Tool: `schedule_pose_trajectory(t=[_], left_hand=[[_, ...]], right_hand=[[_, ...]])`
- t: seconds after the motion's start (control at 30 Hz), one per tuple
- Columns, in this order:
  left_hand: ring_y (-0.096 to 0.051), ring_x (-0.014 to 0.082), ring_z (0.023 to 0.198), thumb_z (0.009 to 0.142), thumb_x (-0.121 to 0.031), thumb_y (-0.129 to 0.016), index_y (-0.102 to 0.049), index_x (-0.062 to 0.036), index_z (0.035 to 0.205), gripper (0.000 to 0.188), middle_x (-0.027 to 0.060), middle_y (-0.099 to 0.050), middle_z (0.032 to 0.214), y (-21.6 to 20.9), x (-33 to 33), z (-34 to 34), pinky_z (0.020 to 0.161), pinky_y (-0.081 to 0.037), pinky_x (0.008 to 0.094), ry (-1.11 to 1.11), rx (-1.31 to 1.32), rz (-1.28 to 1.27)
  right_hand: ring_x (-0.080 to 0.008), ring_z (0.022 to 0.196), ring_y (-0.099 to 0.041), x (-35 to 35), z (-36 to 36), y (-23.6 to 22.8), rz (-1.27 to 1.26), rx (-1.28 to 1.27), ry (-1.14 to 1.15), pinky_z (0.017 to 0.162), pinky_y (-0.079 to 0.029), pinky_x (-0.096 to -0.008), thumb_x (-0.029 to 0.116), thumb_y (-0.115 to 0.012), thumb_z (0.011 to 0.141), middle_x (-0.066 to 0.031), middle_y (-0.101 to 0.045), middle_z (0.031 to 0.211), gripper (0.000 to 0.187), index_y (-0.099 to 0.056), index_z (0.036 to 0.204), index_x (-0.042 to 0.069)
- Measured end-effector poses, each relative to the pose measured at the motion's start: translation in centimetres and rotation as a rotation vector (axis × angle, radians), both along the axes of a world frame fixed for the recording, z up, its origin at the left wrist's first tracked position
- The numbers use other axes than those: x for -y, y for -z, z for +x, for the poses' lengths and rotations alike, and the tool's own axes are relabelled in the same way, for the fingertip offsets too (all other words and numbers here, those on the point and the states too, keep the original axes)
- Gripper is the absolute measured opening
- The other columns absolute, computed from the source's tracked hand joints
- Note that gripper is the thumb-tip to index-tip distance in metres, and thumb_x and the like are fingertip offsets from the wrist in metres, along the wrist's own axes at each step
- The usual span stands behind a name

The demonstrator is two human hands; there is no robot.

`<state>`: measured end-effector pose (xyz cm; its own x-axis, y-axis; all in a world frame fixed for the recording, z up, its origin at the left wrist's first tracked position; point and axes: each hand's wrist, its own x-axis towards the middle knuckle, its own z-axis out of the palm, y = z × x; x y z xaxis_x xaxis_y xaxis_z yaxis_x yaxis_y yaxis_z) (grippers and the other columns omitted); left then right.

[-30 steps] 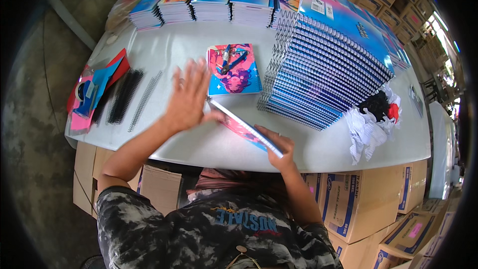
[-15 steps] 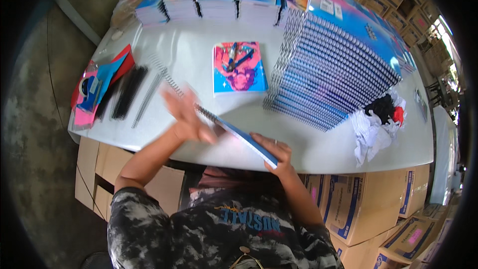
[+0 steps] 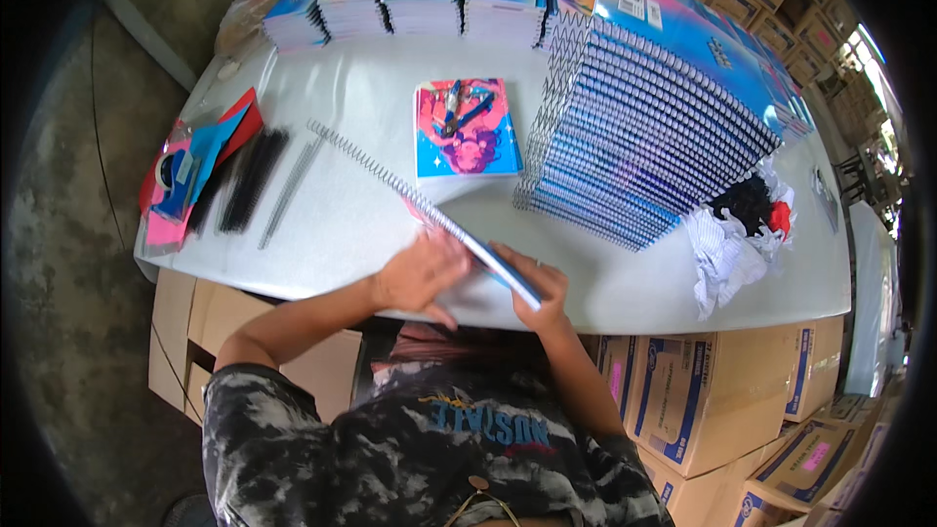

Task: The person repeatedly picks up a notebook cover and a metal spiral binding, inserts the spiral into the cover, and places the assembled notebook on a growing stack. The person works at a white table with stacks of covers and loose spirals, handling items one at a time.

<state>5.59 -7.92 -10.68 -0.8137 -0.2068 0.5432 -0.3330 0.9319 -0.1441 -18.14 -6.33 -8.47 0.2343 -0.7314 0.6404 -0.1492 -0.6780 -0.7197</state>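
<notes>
A thin notebook (image 3: 503, 276) stands slanted on edge just above the table's near side, spine up. A long wire coil (image 3: 366, 165) runs along its spine and sticks out far beyond its upper left end. My right hand (image 3: 539, 291) grips the notebook's lower right end, thumb side toward me. Flat against the near side of the notebook lies my left hand (image 3: 423, 273), fingers stretched and thumb apart; part of its fingertips is hidden by the spine. Beyond the coil, small pliers (image 3: 467, 109) rest on a pink and blue notebook stack (image 3: 468, 151).
Tall stacks of spiral notebooks (image 3: 634, 137) rise at the right, beside crumpled cloth (image 3: 727, 249). More notebook stacks (image 3: 425, 5) line the far edge. Loose coils (image 3: 256, 181) and a tape roll on coloured sheets (image 3: 176, 181) lie left. Cardboard boxes (image 3: 722, 390) stand below the table (image 3: 332, 234).
My left hand has moved right and down from the loose coil onto the notebook's side. The coil's free end now shows sharply; the right hand keeps its hold.
</notes>
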Motion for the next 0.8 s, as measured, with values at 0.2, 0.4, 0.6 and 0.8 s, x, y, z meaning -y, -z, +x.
schedule_pose_trajectory(t=[0.2, 0.4, 0.6, 0.8], left_hand=[[-0.020, 0.0467, 0.127, 0.069, -0.075, -0.044, -0.021, 0.0097, 0.134, 0.109, 0.0295, -0.021, 0.137, -2.5, 1.0, -1.0, 0.102, -0.012, 0.0592, -0.460, -0.318, -0.055], [-0.018, 0.0504, 0.125, 0.058, -0.084, -0.039, -0.017, 0.0116, 0.133, 0.123, 0.0346, -0.016, 0.136, -1.0, -1.4, 0.1, 0.099, -0.011, 0.0632, -0.189, -0.093, -0.297], [-0.028, 0.0471, 0.122, 0.072, -0.072, -0.045, -0.033, 0.0008, 0.130, 0.094, 0.0297, -0.032, 0.129, -2.1, -1.6, -2.8, 0.098, -0.024, 0.0569, 0.037, -0.121, 0.023], [-0.037, 0.0436, 0.112, 0.074, -0.067, -0.050, -0.038, -0.0015, 0.125, 0.083, 0.0258, -0.044, 0.114, -5.7, -0.2, -4.0, 0.090, -0.029, 0.0567, -0.304, -0.377, 0.089]], right_hand=[[-0.0274, 0.087, -0.065, -0.7, 1.4, -2.3, -0.056, -0.039, -0.105, 0.075, -0.051, -0.0326, -0.002, -0.060, 0.072, -0.0184, -0.063, 0.101, 0.036, -0.059, 0.108, -0.004], [-0.0280, 0.086, -0.065, 0.4, 1.4, -2.1, -0.152, -0.047, -0.054, 0.075, -0.052, -0.0328, -0.004, -0.060, 0.070, -0.0190, -0.062, 0.102, 0.040, -0.057, 0.109, -0.004], [-0.0274, 0.081, -0.065, 0.1, 1.7, 0.0, -0.030, 0.045, 0.013, 0.069, -0.052, -0.0324, -0.007, -0.057, 0.069, -0.0166, -0.062, 0.103, 0.043, -0.056, 0.112, -0.001], [-0.0287, 0.080, -0.064, -0.5, 2.8, -0.9, 0.020, 0.017, -0.081, 0.070, -0.051, -0.0326, -0.006, -0.059, 0.069, -0.0169, -0.062, 0.103, 0.051, -0.052, 0.119, 0.002]])
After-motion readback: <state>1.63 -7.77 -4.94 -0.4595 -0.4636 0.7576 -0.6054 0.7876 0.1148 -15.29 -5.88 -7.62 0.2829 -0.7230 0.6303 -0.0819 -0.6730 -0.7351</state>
